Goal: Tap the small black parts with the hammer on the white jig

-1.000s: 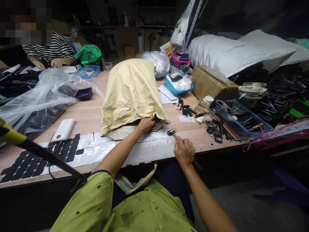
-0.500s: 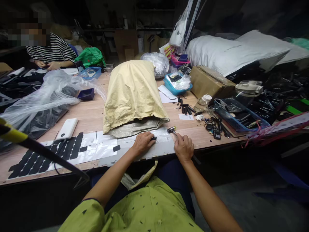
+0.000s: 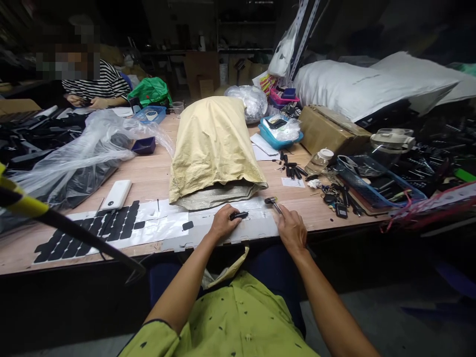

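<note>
My left hand (image 3: 224,221) is closed on a small black elongated part (image 3: 240,215), which sticks out past the fingertips over a grey-white board (image 3: 208,225) at the table's front edge. Its exact kind is too small to make out. To the right, my right hand (image 3: 292,229) grips a small hammer (image 3: 272,202) by its handle, the head pointing up and left, apart from the black part. Just beyond both hands lies a large yellow woven sack (image 3: 213,148), its mouth facing me. Left of the board is a sheet of black rounded stickers (image 3: 100,228).
A white power bank (image 3: 117,194) lies left of the sack. Loose black parts (image 3: 293,169), a lidded jar (image 3: 320,161) and a blue tray (image 3: 379,178) stand right. A yellow-black bar (image 3: 55,218) crosses the left foreground. A co-worker in a striped top (image 3: 107,82) sits far left.
The whole view has shifted, so things sit slightly further right. More of the black part now shows beyond my left fingers. My right hand still holds the hammer near the board.
</note>
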A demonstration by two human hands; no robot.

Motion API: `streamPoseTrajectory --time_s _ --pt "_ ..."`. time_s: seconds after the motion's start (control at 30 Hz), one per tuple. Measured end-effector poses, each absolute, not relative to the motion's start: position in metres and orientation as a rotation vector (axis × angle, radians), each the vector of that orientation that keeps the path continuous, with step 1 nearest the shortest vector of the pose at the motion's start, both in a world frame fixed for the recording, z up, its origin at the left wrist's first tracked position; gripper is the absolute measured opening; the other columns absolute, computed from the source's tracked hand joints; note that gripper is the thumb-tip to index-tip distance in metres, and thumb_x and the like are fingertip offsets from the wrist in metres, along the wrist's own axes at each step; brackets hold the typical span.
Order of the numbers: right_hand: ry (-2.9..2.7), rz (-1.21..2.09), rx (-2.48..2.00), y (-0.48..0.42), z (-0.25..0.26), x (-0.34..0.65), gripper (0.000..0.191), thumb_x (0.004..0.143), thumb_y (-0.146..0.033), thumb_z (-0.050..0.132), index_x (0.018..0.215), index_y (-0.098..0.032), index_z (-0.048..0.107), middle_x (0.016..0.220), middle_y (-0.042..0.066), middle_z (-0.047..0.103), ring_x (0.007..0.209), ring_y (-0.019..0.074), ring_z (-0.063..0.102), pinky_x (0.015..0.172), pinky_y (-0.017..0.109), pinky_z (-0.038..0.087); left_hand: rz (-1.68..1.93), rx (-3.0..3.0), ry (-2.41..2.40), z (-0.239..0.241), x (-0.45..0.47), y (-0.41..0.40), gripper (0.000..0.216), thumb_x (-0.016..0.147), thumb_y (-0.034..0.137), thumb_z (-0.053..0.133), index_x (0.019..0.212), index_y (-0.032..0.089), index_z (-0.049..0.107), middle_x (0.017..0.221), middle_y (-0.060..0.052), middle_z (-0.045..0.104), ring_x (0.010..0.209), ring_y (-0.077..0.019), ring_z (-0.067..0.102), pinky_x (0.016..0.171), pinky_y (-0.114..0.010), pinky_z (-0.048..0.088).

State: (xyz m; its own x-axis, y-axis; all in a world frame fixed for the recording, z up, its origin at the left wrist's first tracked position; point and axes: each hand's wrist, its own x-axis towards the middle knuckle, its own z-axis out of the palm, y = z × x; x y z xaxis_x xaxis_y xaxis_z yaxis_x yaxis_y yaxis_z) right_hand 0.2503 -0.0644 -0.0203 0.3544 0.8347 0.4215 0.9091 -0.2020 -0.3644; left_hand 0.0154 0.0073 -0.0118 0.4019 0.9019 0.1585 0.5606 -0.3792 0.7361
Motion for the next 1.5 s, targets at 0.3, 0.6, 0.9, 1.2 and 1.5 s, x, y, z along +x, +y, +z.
streamPoseTrajectory --time_s 0.3,0.6,0.9,1.2,1.5 --pt "-1.522 0.308 -1.592 -0.094 -0.002 0.206 0.036 0.094 -0.027 0.044 0.116 -0.024 0.072 0.109 0.007 0.074 0.103 0.0201 0.066 0.09 0.034 0.053 0.719 2.005 1.255 -0.004 0.017 0.006 0.018 0.072 0.017 0.068 0.088 0.022 0.073 0.086 0.0 0.064 0.082 -0.0168 0.06 0.076 -0.029 0.049" --pt "-1.584 0.269 -1.619 -0.095 0.003 0.191 0.037 0.095 -0.025 0.044 0.121 -0.027 0.071 0.099 0.006 0.073 0.093 0.0185 0.068 0.081 0.029 0.055 0.711 2.009 1.265 -0.003 0.02 0.008 0.018 0.069 0.015 0.068 0.084 0.022 0.073 0.084 0.0 0.065 0.082 -0.0175 0.061 0.076 -0.029 0.049" --pt "-1.603 0.29 -1.602 -0.097 0.014 0.186 0.037 0.096 -0.025 0.043 0.123 -0.027 0.07 0.101 0.006 0.072 0.096 0.0184 0.067 0.083 0.029 0.054 0.646 1.973 1.257 0.002 0.021 0.011 0.015 0.07 0.018 0.069 0.084 0.022 0.073 0.084 0.0 0.065 0.081 -0.0163 0.061 0.075 -0.028 0.048" --pt "-1.634 0.291 -1.676 -0.096 0.007 0.184 0.039 0.095 -0.024 0.042 0.12 -0.028 0.071 0.097 0.005 0.071 0.091 0.0175 0.066 0.08 0.027 0.053 0.646 1.933 1.289 0.002 0.025 0.012 0.012 0.069 0.019 0.069 0.081 0.02 0.072 0.081 0.0 0.064 0.078 -0.0159 0.06 0.072 -0.027 0.048" --pt "-1.477 -0.121 -2.019 -0.079 -0.011 0.251 0.034 0.088 -0.019 0.051 0.11 -0.027 0.076 0.083 0.006 0.063 0.079 0.0186 0.052 0.068 0.029 0.037 0.627 1.934 1.335 0.003 0.026 0.009 0.019 0.066 0.015 0.068 0.083 0.021 0.073 0.087 -0.002 0.067 0.086 -0.0196 0.063 0.081 -0.032 0.051"
